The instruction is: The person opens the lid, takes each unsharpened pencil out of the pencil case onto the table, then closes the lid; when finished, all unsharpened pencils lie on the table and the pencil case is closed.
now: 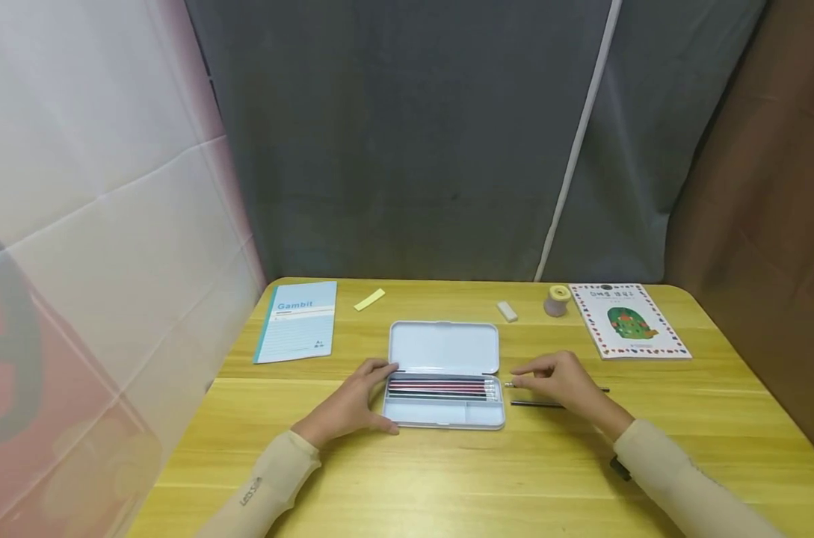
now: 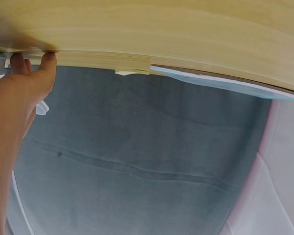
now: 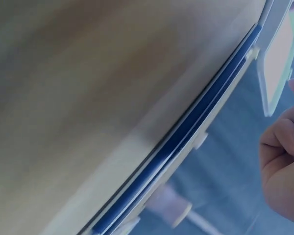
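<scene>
- I see my left hand resting against the left end of the open pale blue metal pencil case, fingers curled round its corner, steadying it on the yellow wooden surface.
- The case sits in the middle of the surface, lid flat open towards the back, with a row of red and black pencils lying in the upper part of its tray.
- My right hand is just right of the case, fingertips pinching a thin dark pencil that lies on the surface.
- A second dark pencil lies just in front of that one, partly under my hand.
- Further back I see a light blue notebook, a yellow strip, a white eraser, a small spool and a picture book.
</scene>
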